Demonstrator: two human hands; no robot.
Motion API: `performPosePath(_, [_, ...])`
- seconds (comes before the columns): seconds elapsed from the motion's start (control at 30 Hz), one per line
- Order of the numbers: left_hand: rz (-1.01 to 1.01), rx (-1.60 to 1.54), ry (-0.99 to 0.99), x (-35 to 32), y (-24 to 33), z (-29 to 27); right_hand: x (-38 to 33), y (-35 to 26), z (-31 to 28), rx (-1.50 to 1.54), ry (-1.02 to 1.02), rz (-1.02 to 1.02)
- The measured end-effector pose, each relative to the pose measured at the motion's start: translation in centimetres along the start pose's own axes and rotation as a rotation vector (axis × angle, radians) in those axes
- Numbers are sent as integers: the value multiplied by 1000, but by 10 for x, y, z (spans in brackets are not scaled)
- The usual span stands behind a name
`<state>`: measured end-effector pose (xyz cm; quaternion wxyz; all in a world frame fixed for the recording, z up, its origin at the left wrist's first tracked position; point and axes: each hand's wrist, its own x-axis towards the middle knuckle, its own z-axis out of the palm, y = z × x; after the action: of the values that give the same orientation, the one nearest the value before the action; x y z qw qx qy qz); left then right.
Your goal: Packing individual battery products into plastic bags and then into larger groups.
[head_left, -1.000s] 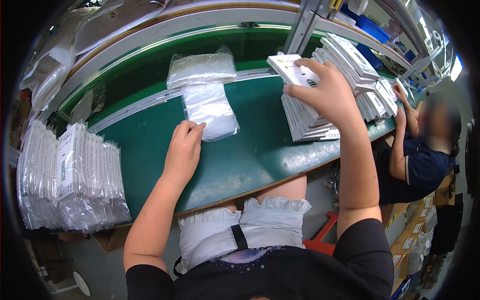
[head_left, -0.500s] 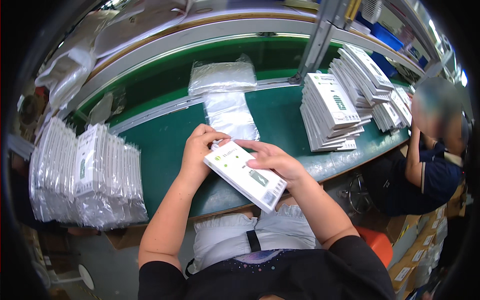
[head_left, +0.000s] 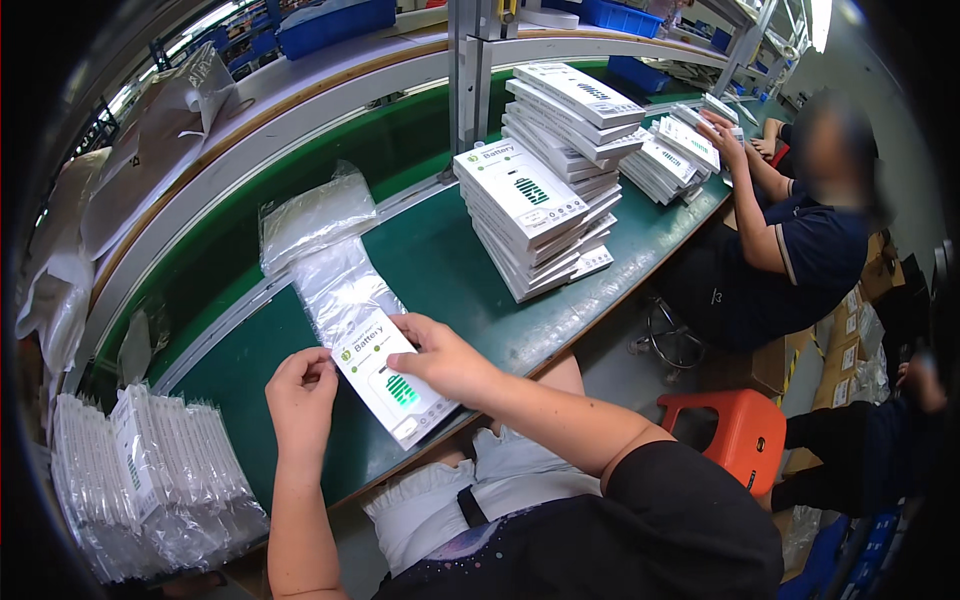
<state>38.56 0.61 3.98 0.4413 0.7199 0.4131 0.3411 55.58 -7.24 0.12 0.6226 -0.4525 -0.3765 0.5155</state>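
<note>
My right hand grips a flat white battery box with green print, thumb on its face and fingers over the far edge. Just left of the box's upper corner is my left hand, its thumb and fingertips pinched together. Whatever the pinch may hold is too small to make out. Clear plastic bags lie flat on the green table beyond the box, with a thicker pile of clear bags behind them. On the left stands a row of boxes in clear plastic.
Tall stacks of white boxes stand on the green tabletop to the right. Farther along, a co-worker's hand touches more boxes. A metal post rises at the back. An orange stool stands on the floor.
The view has swung to the right. My left hand has come away from the box's corner, where it was beforehand. The right hand still has the box.
</note>
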Motion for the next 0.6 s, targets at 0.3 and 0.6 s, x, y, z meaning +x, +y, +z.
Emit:
performPosePath(0.3, [-113,-315,-65,-33,9,0,-30,-18,14,156,210,71])
performPosePath(0.6, [-307,-1156,116,-36,6,12,-51,-46,10,-418,-233,15])
